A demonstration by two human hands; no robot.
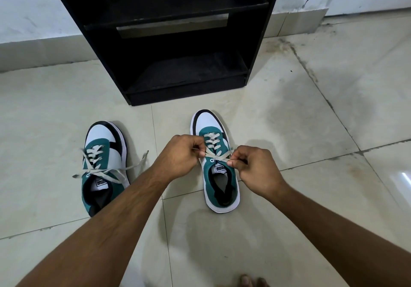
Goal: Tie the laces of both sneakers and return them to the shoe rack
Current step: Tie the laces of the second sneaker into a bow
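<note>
Two teal, white and black sneakers stand on the tiled floor, toes pointing at the rack. On the right sneaker (216,180), my left hand (178,155) and my right hand (255,166) each pinch one end of its pale lace (219,156), which crosses over the tongue between them. The left sneaker (103,164) sits untouched, its laces (111,171) loose and spread out to both sides. Behind the shoes, the black shoe rack (178,64) shows two bare shelves.
The rack stands against a white wall with a tiled skirting (44,48). Pale floor tiles (311,119) with dirty grout lines spread all around. My bare toes (246,281) show at the bottom edge.
</note>
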